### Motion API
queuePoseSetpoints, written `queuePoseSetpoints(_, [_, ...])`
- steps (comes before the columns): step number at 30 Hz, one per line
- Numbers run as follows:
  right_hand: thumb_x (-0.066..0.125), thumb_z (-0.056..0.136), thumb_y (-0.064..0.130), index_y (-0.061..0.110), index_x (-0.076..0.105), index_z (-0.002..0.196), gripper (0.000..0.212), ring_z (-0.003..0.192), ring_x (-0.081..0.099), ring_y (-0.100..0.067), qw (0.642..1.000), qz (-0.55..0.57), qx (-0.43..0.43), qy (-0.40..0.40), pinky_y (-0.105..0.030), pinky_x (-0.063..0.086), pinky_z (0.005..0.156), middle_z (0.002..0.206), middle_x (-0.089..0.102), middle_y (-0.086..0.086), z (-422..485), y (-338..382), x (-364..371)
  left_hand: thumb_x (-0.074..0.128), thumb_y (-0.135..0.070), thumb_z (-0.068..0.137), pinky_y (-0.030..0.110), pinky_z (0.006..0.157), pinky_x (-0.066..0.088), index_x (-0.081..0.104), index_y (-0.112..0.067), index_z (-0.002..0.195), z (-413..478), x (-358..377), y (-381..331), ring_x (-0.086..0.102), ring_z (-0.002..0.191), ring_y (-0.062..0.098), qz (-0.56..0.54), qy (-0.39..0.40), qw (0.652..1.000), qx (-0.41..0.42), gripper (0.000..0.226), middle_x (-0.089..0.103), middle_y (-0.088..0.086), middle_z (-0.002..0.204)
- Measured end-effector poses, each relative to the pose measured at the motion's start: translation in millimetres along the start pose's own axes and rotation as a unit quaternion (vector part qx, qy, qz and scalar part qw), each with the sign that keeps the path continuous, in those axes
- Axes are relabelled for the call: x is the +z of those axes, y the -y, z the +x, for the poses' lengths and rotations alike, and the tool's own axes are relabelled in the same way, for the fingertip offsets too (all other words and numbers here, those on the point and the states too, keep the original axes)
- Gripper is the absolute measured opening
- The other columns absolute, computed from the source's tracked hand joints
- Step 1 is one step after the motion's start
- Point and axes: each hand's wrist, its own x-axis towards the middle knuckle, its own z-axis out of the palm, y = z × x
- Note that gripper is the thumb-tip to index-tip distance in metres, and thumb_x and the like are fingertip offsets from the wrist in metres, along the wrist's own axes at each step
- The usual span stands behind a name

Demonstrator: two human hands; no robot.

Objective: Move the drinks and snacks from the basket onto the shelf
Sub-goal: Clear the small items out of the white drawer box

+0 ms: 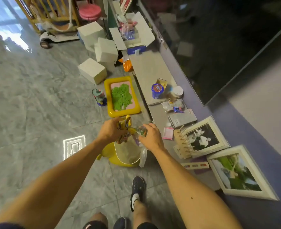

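A yellow basket [118, 160] with a pale lining stands on the floor below my hands. My left hand [111, 130] grips a yellow and purple snack bag [124, 125] above the basket. My right hand [150, 135] is closed around a clear plastic drink bottle [141, 130], which touches the snack bag. The low grey shelf [150, 70] runs along the wall to the right. On it stand a blue snack cup [157, 90], a white round container [177, 92] and small packets [173, 105].
A yellow tray of green sand [122, 96] and a small toy figure [99, 97] sit on the floor ahead. White boxes [92, 70] lie further off. Picture frames [202, 137] and a wooden rack [181, 142] crowd the near shelf. My shoes [137, 189] are below.
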Motion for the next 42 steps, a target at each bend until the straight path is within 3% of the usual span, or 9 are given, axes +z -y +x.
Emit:
queuePoseSetpoints(4, [0.083,0.087,0.022,0.017,0.063,0.146,0.062,0.129,0.058,-0.027,0.999,-0.005,0.036,0.025,-0.035,0.048,0.105,0.146,0.054,-0.004,38.7,-28.7,50.0,0.094,-0.04,0.075,0.031,0.071,0.048,0.071,-0.027,0.129,37.7,42.3,40.2,0.07,0.088,0.026,-0.011,0.035,0.998,-0.04,0.06,0.072,0.0,0.095])
queuePoseSetpoints(11, [0.081,0.091,0.026,0.017,0.057,0.151,0.065,0.139,0.05,-0.027,0.992,-0.015,0.1,0.073,-0.042,0.048,0.115,0.153,0.049,-0.005,95.0,-88.1,144.7,0.085,-0.034,0.087,0.031,0.071,0.045,0.067,-0.017,0.13,99.0,135.9,117.0,0.066,0.085,0.027,-0.006,0.106,0.991,-0.086,0.05,0.067,0.003,0.097])
queuePoseSetpoints(17, [0.081,0.089,0.022,0.019,0.062,0.144,0.059,0.137,0.052,-0.033,0.983,-0.027,0.177,0.049,-0.048,0.044,0.117,0.15,0.051,-0.007,135.1,-131.3,233.9,0.068,-0.026,0.098,0.046,0.097,0.053,0.058,-0.012,0.139,142.2,220.8,178.3,0.065,0.113,0.041,-0.017,0.145,0.983,-0.109,0.045,0.056,0.018,0.134])
queuePoseSetpoints(22, [0.067,0.098,0.016,0.017,0.06,0.148,0.051,0.153,0.038,-0.031,0.978,-0.031,0.189,0.082,-0.047,0.032,0.125,0.165,0.041,-0.012,138.0,-148.2,259.4,0.058,-0.029,0.104,0.046,0.102,0.051,0.051,-0.021,0.15,148.4,240.8,204.3,0.063,0.118,0.042,-0.005,0.161,0.981,-0.109,0.048,0.051,0.018,0.141])
queuePoseSetpoints(26, [0.054,0.105,0.02,0.018,0.054,0.155,0.05,0.154,0.038,-0.028,0.979,-0.037,0.184,0.08,-0.041,0.034,0.124,0.17,0.036,-0.007,131.6,-130.4,244.6,0.057,-0.025,0.104,0.047,0.098,0.054,0.05,-0.023,0.152,140.0,225.4,196.0,0.061,0.122,0.04,-0.008,0.155,0.985,-0.074,0.048,0.049,0.016,0.147])
queuePoseSetpoints(31, [0.06,0.102,0.042,0.017,0.05,0.153,0.057,0.15,0.042,-0.028,0.987,-0.068,0.132,0.059,-0.045,0.043,0.118,0.166,0.042,-0.006,117.1,-92.8,196.1,0.063,-0.044,0.102,0.045,0.089,0.054,0.046,-0.02,0.154,124.5,175.0,156.4,0.063,0.122,0.04,0.038,0.134,0.99,-0.035,0.06,0.05,0.013,0.152])
queuePoseSetpoints(33, [0.062,0.098,0.05,0.014,0.047,0.151,0.066,0.147,0.044,-0.031,0.989,-0.087,0.111,0.041,-0.047,0.046,0.113,0.162,0.044,-0.009,107.9,-74.0,164.5,0.065,-0.052,0.099,0.048,0.098,0.052,0.043,-0.021,0.157,116.1,145.5,140.1,0.058,0.129,0.038,0.059,0.106,0.993,-0.012,0.069,0.048,0.009,0.154])
queuePoseSetpoints(36, [0.059,0.091,0.063,0.01,0.04,0.155,0.085,0.145,0.044,-0.035,0.99,-0.117,0.079,-0.004,-0.049,0.046,0.113,0.159,0.044,-0.015,93.9,-42.7,106.1,0.066,-0.061,0.093,0.052,0.118,0.036,0.043,-0.02,0.157,106.8,91.0,111.6,0.043,0.147,0.035,0.121,0.02,0.992,0.036,0.079,0.044,0.01,0.159])
queuePoseSetpoints(42, [0.052,0.093,0.074,0.006,0.023,0.166,0.104,0.157,0.029,-0.035,0.983,-0.142,0.072,-0.094,-0.049,0.037,0.122,0.172,0.026,-0.018,59.1,36.0,-26.9,0.041,-0.085,0.088,0.058,0.125,0.026,0.034,-0.021,0.16,84.1,-43.6,27.2,0.027,0.157,0.033,0.157,-0.096,0.979,0.089,0.097,0.029,0.013,0.169])
